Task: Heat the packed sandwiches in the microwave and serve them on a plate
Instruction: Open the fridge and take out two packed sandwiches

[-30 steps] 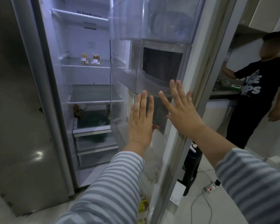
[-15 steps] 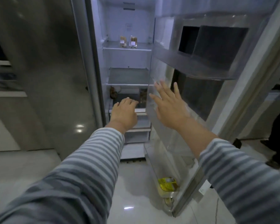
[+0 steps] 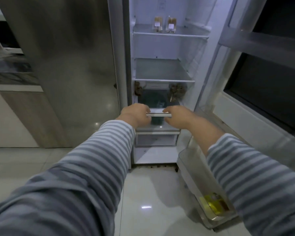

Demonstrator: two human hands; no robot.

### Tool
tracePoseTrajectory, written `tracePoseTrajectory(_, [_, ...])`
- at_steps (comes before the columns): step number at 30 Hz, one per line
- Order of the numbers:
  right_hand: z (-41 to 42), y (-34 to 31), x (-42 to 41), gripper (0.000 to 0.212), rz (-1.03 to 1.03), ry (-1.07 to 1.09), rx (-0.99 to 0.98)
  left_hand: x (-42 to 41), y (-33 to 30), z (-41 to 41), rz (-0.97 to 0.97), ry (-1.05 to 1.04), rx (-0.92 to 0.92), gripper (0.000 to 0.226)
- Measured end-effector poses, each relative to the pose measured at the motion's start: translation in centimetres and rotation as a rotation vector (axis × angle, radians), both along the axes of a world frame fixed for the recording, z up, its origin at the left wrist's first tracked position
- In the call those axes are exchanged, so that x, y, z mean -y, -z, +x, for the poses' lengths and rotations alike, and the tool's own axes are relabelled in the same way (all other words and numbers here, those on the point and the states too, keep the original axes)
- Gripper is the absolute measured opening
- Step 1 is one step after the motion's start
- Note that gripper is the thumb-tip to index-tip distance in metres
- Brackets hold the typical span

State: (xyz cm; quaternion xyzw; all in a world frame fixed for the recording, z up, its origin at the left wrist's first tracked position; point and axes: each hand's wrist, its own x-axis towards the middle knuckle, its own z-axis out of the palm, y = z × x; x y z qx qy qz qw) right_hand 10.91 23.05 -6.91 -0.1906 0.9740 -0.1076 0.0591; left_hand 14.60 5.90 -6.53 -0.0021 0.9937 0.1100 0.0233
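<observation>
White plastic front rail of the clear fridge drawer (image 3: 158,114) carries both hands. Left hand (image 3: 134,114) grips its left end, fingers curled over the rail. Right hand (image 3: 176,116) grips the right end likewise, fingers curled together. Two clear-wrapped packed sandwiches (image 3: 164,24) stand upright side by side on the upper glass shelf (image 3: 186,34), well above the hands. Open fridge door (image 3: 262,82) sits right; a yellow packet (image 3: 213,203) lies in its bottom bin.
</observation>
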Motion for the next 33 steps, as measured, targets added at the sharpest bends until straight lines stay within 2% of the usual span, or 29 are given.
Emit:
tracePoseTrajectory(5, [-4.7, 0.4, 1.0, 0.039, -0.042, 0.065, 0.050, 1.6, -0.2, -4.7, 0.070, 0.028, 0.047, 0.034])
tracePoseTrajectory(14, [-16.6, -2.3, 1.5, 0.043, -0.009, 0.054, -0.052, 2.3, -1.7, -16.6, 0.116, 0.065, -0.059, 0.034])
tracePoseTrajectory(17, [-21.4, -4.1, 1.5, 0.036, -0.011, 0.052, -0.112, 2.2, -3.5, -21.6, 0.129, 0.048, -0.126, 0.031])
tracePoseTrajectory(21, [-28.4, -6.9, 1.8, 0.040, -0.048, 0.058, -0.200, 1.9, -6.4, -28.7, 0.199, 0.010, -0.249, 0.031])
tracePoseTrajectory(30, [-42.7, -15.3, 3.6, 0.031, -0.328, 0.119, -0.449, 2.3, -13.8, -44.2, 0.305, -0.116, -0.670, 0.025])
tracePoseTrajectory(33, [-47.3, -16.3, 4.2, 0.032, -0.437, 0.161, -0.460, 3.0, -15.1, -49.5, 0.273, -0.129, -0.728, 0.029])
